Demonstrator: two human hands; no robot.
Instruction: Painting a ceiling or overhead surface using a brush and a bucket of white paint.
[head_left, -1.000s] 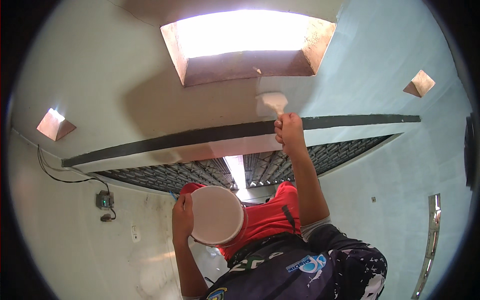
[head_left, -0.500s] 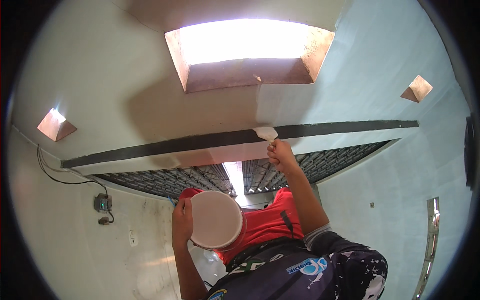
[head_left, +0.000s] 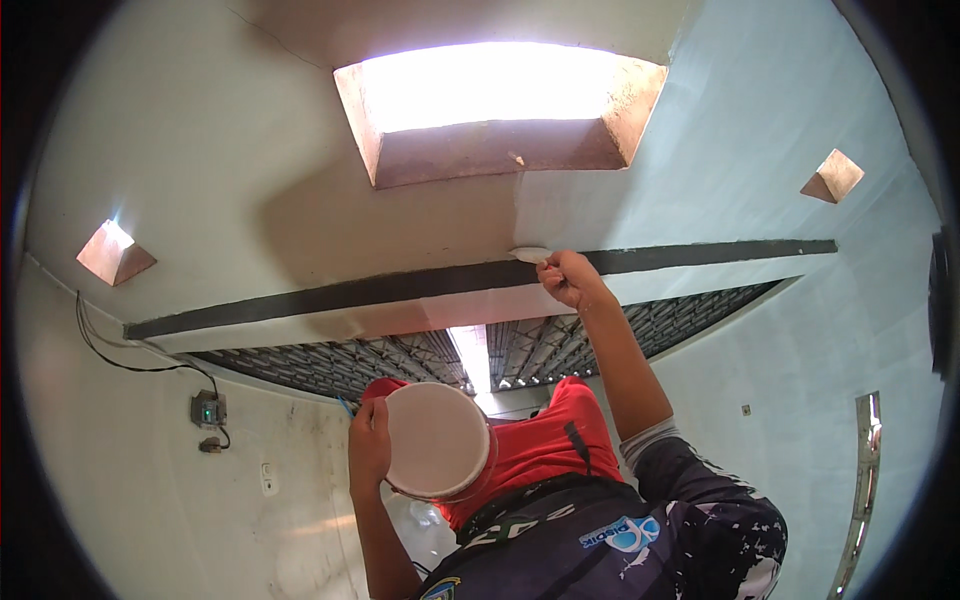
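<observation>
My right hand (head_left: 568,280) grips a paint brush with a white-coated head (head_left: 528,254), held flat at the upper edge of a long dark grey band (head_left: 410,283). The wall just above the band (head_left: 565,210) is lighter on the right and beige in shadow on the left. My left hand (head_left: 370,435) holds a round white bucket (head_left: 437,438) by its side, tilted toward the camera over my red-clad legs; its inside is pale, apparently paint.
Above is a bright recessed opening (head_left: 480,85), flanked by two small square recesses (head_left: 115,255) (head_left: 830,175). Below the band is dark lattice panelling (head_left: 700,310) with a bright strip. A small electrical box (head_left: 208,410) with cables hangs left; a narrow metal strip (head_left: 865,470) runs right.
My right hand brought the brush down from the wall below the opening to the dark band, then slightly up, turning its head flatter. The bucket in my left hand shifted slightly down and right.
</observation>
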